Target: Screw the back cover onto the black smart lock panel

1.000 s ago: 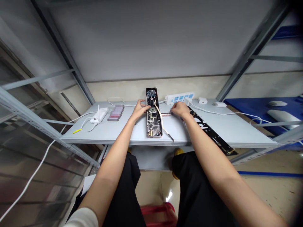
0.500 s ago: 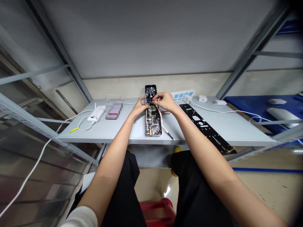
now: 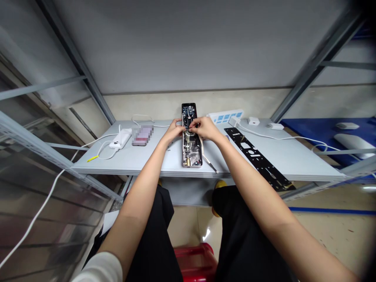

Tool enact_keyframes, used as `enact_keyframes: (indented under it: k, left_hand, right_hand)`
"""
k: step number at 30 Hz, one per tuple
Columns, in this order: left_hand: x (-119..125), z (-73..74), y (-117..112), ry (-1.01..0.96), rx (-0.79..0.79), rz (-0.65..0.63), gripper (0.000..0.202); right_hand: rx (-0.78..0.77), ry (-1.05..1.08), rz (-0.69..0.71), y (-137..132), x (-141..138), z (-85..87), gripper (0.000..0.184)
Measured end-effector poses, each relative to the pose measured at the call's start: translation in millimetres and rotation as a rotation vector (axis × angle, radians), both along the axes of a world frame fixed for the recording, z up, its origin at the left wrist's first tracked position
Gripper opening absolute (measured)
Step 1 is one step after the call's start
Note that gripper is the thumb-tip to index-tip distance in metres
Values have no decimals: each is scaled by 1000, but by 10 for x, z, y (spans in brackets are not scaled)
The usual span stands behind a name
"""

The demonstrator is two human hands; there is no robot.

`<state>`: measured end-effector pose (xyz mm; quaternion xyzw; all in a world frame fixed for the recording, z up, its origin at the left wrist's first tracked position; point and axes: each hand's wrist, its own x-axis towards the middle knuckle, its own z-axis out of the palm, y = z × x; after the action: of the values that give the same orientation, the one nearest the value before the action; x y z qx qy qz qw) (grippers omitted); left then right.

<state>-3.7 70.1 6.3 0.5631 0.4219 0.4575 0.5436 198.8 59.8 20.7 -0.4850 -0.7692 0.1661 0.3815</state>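
"Head view: where does the open case (image 3: 193,154) lie?"

"On the bench (image 3: 152,164), between two bare hands, its long axis running front to back."

"Which hand is nearer?"

"Neither by much. The left hand (image 3: 173,132) is at the left edge and the right hand (image 3: 205,127) comes over the right edge, fingertips nearly meeting above the insides, around mid-length."

"And each grip?"

"Right fingertips look drawn close together, left thumb and fingers half-curled; it's too small to tell whether either has hold of anything."
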Motion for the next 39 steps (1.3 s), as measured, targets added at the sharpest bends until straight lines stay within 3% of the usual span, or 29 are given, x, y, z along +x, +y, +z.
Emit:
enact_keyframes:
  k: [15,30,39]
  left_hand:
    - [27,45,-56,86,-26,10,76]
    - [19,-88,78,53,-19,11,85]
    - [35,-69,49,44,-28,20,82]
  right_hand:
    - [54,-110,95,-2,-11,49,8]
    - [26,-90,131,97,48,11,7]
    - [6,-76,115,44,6,40,6]
